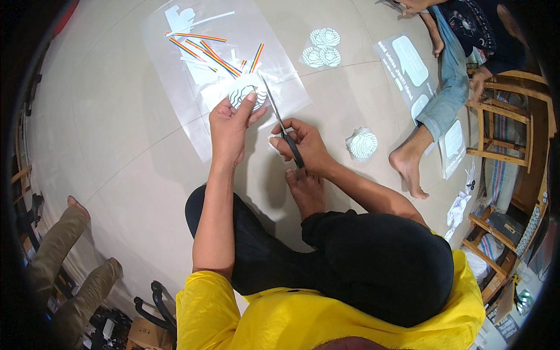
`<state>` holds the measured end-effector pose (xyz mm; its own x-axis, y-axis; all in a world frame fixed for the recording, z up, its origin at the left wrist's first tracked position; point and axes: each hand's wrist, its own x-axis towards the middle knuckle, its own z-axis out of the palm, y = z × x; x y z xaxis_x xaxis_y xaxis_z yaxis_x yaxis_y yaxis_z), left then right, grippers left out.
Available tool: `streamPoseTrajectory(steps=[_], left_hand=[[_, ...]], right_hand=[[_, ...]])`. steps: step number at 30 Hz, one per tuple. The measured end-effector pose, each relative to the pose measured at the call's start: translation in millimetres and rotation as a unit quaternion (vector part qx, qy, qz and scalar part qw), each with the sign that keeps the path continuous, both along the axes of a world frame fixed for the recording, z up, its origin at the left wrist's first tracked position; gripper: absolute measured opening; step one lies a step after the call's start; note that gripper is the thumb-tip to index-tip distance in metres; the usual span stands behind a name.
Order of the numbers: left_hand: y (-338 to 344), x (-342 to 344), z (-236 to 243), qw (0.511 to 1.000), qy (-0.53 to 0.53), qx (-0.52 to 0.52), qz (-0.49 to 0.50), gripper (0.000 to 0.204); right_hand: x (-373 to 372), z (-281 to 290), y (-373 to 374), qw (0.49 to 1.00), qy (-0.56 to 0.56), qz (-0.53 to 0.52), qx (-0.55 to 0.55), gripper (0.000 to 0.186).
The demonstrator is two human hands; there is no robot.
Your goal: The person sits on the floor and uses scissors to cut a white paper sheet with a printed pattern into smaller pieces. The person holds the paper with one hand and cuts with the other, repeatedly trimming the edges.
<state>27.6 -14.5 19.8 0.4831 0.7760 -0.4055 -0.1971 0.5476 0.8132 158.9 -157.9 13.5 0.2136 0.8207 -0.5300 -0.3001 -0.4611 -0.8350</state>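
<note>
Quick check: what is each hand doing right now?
Left hand: closed on a round paper cutout.
Right hand: closed on the scissors, blades at the cutout.

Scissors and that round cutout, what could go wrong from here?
1. The left hand pinches the round cutout close beside the scissors held by the right hand; its thumb could get nicked.
2. The cut could stray into the printed pattern, since the blades lie along the cutout's edge.
3. The coloured strips and scraps lie loose on the clear sheet under the hands; a nudge could scatter them.
</note>
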Motion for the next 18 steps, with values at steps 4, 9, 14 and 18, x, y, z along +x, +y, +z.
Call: streamPoseTrajectory(steps=[4, 9, 14, 18], left_hand=[[-2, 1, 1, 1.0, 0.0, -0.005, 0.0, 0.028], [0, 0, 0, 1.0, 0.006, -0.012, 0.004, 0.027], [0, -1, 0, 1.0, -0.003, -0.023, 0.001, 0.027], [1, 0, 3, 0.999, -0.014, -0.036, 0.01, 0.025]], right_hand=[[1, -1, 2, 1.0, 0.011, -0.006, 0.001, 0.024], [2, -3, 1, 1.0, 0.022, -0.001, -0.008, 0.029], [-2, 2, 11, 0.999, 0.026, -0.023, -0.003, 0.029], [3, 0, 16, 1.0, 0.021, -0.009, -0.005, 0.029]])
